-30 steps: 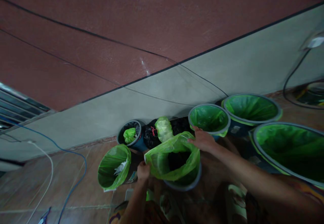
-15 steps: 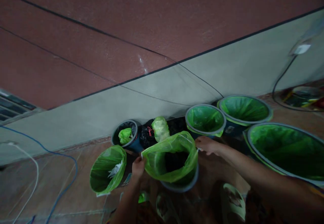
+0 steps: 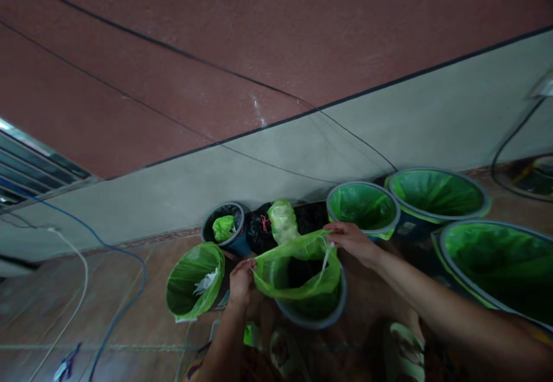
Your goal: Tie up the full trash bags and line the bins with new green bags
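A translucent green bag (image 3: 270, 281) rises out of a round bin (image 3: 314, 318) in front of me, its mouth spread between my hands. My left hand (image 3: 242, 280) pinches the left edge of the bag's mouth. At the right edge, my right hand (image 3: 351, 241) grips the rim, slightly higher than the left one. A white strip hangs at the bag's right side. Dark space shows inside the bag. Close to my left hand stands a green-lined bin (image 3: 188, 284) with white scraps in it.
Along the pale wall stand a bin with a black liner (image 3: 237, 218), a black bag (image 3: 259, 229) and a filled green bag (image 3: 283, 220). Green-lined bins (image 3: 364, 204) (image 3: 438, 192) (image 3: 496, 267) are at the right. A blue hose (image 3: 142, 278) crosses the floor at the left.
The view has shifted, so the surroundings sit farther right. My right hand has risen relative to the bin, pulling the bag's far edge tauter and narrowing its mouth.
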Demonstrator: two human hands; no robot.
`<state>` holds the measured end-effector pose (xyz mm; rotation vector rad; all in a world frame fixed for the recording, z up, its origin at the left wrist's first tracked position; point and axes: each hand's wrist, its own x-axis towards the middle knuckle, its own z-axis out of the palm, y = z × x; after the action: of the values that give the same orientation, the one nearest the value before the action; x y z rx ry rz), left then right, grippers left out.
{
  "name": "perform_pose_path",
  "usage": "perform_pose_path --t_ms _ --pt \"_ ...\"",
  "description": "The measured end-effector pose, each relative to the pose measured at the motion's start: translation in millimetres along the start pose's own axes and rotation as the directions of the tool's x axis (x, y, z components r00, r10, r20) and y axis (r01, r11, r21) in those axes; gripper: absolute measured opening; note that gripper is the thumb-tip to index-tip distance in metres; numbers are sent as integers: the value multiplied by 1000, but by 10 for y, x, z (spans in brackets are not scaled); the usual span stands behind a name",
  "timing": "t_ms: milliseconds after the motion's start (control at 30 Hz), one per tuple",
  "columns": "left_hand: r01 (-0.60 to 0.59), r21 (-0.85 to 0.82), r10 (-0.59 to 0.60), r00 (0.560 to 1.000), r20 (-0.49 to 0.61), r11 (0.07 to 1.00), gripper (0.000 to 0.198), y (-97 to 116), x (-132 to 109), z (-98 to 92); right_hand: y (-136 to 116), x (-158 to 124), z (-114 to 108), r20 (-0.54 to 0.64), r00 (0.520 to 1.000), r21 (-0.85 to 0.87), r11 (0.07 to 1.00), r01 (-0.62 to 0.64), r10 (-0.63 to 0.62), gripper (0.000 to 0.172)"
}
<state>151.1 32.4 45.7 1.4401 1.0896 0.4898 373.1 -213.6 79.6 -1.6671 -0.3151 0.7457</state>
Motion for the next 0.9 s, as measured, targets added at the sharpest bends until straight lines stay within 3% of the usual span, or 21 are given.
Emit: perform_pose_path --t_ms 133,300,433,567,767,900 --pt "70 -218 -45 992 118 973 30 209 -164 109 -243 -134 75 179 969 262 957 121 -172 42" --pt "-64 -231 120 964 237 971 29 531 -406 315 -426 -193 107 280 923 448 886 119 -265 47" --pt "-126 -204 183 940 289 971 26 745 -586 488 -384 -119 132 250 951 445 894 55 -183 47" --pt "-146 -288 227 936 270 946 25 897 -709 510 -333 -65 144 230 958 444 894 53 -171 44" --pt "-247 -293 325 909 259 924 24 1004 -791 423 -391 -88 119 277 928 434 894 110 -249 40" --pt "-384 -165 418 836 354 908 18 1105 -861 556 -407 -136 199 385 871 409 903 136 -305 45"
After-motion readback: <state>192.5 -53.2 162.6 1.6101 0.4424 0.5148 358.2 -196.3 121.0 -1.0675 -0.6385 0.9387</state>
